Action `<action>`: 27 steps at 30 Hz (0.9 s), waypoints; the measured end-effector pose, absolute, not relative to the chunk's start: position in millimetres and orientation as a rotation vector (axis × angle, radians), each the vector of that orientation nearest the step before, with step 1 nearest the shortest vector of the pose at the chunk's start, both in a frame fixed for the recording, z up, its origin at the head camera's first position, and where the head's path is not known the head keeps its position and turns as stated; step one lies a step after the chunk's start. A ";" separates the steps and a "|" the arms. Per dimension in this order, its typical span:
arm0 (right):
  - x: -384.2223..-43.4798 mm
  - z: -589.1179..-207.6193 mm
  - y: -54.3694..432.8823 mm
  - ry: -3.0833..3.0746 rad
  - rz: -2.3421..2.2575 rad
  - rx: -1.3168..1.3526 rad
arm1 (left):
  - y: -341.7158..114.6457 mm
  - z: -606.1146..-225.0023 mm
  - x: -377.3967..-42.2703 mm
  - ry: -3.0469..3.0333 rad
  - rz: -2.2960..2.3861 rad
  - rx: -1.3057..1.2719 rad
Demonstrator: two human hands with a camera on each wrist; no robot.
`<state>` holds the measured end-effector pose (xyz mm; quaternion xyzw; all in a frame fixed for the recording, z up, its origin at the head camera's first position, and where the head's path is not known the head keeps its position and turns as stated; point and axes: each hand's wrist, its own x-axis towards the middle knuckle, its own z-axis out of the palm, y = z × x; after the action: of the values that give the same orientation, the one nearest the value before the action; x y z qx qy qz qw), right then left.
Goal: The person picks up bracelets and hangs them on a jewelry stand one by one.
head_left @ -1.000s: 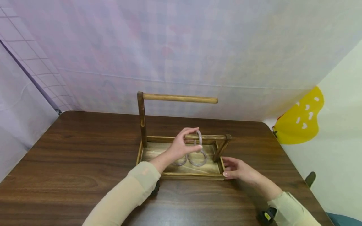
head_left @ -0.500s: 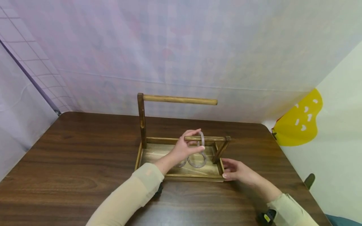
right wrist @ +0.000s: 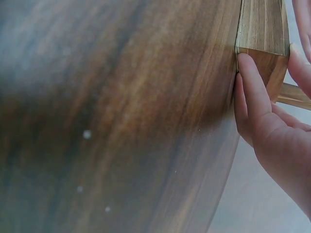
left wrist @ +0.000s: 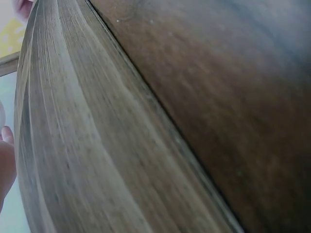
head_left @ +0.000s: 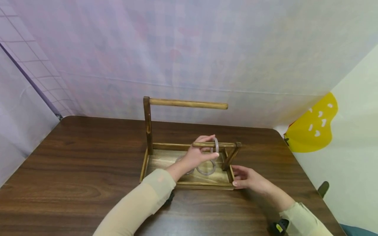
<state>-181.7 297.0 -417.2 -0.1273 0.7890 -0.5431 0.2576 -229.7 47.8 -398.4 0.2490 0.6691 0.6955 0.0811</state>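
A wooden bangle stand (head_left: 203, 186) has a shallow tray base, a tall upper bar (head_left: 189, 104) from its left post and a lower bar (head_left: 228, 145) from its right post. My left hand (head_left: 196, 157) pinches a translucent pale bangle (head_left: 217, 146), thumb below and fingers above. The bangle stands upright and appears to be around the lower bar. One bangle (head_left: 211, 171) lies flat in the tray; another is partly hidden behind my left wrist. My right hand (head_left: 249, 179) rests against the tray's right end, its fingers (right wrist: 255, 90) fairly straight along the end.
The stand is on a dark brown wooden table (head_left: 88, 164). Pale patterned cloth (head_left: 189, 59) hangs behind it. A yellow decoration (head_left: 314, 127) is on the right wall. The left wrist view shows mostly the tray's front side (left wrist: 92, 145).
My left hand has moved right along the lower bar, taking the pinched bangle closer to the right post. My right hand has stayed at the tray's end.
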 end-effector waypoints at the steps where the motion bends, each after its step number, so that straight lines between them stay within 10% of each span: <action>1: -181.9 -417.2 297.1 2.141 -1.475 -0.344 | 48.5 -398.2 -230.2 1.994 2.084 0.744; 27: -181.9 -415.8 296.6 2.142 -1.448 -0.348 | 67.6 -395.7 -233.3 1.948 2.047 0.677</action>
<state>-181.9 296.6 -415.8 -0.1286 0.7920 -0.5355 0.2633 -233.3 67.6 -395.7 0.2313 0.6659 0.6995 0.1175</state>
